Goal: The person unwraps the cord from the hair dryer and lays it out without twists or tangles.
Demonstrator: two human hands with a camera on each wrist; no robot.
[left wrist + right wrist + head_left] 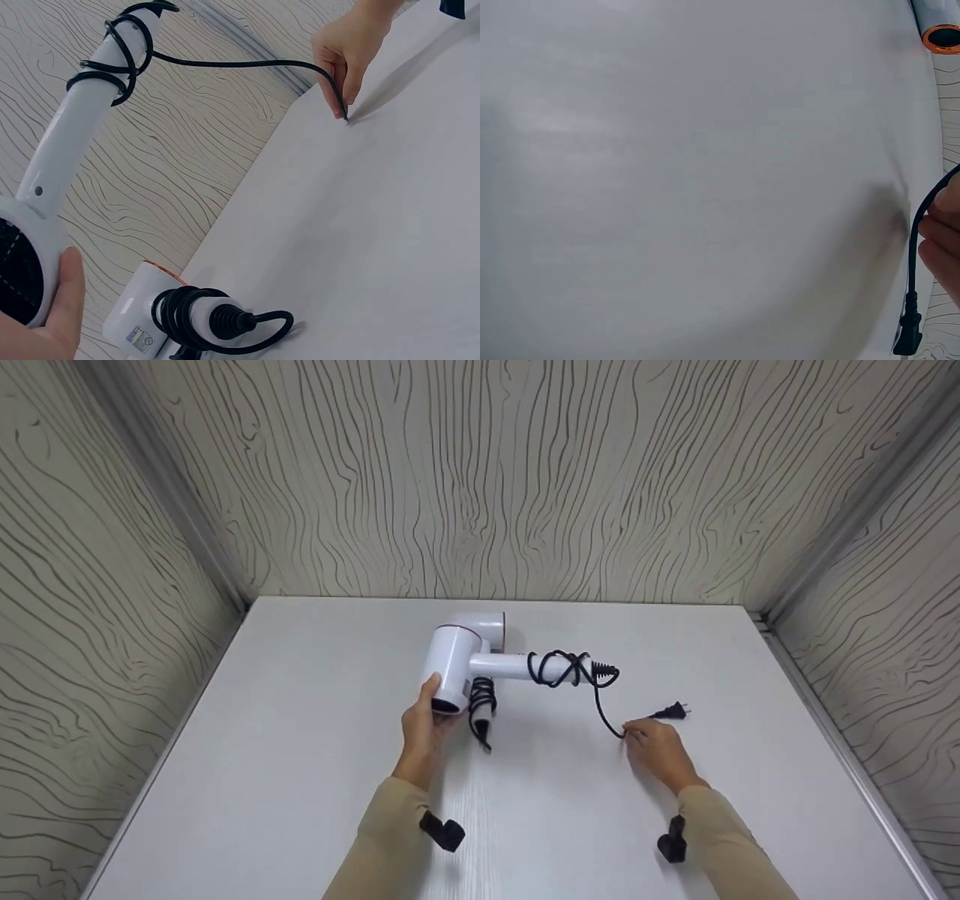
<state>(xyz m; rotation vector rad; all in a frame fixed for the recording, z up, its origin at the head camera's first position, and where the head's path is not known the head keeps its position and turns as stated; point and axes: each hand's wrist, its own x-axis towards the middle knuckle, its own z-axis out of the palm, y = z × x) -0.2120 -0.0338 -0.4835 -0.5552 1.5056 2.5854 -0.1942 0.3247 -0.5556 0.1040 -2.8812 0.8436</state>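
A white hair dryer (452, 660) is held up by my left hand (421, 735), which grips the barrel near its dark end. Its handle (60, 150) points right, with black cord wound loosely around it. From the handle's end the cord (601, 709) runs down to my right hand (661, 751), whose thumb and fingers pinch it close to the table. Just past those fingers sticks out the two-pin plug (909, 334). Behind the held dryer lies a second white hair dryer (491, 627), partly hidden, its cord (180, 319) wrapped tightly around its handle.
Both dryers are over a white table (315, 780). Wood-grain panels (480, 480) enclose it at the back and both sides, with grey metal strips along the corners. A black wrist camera mount sits on each sleeve (394, 817).
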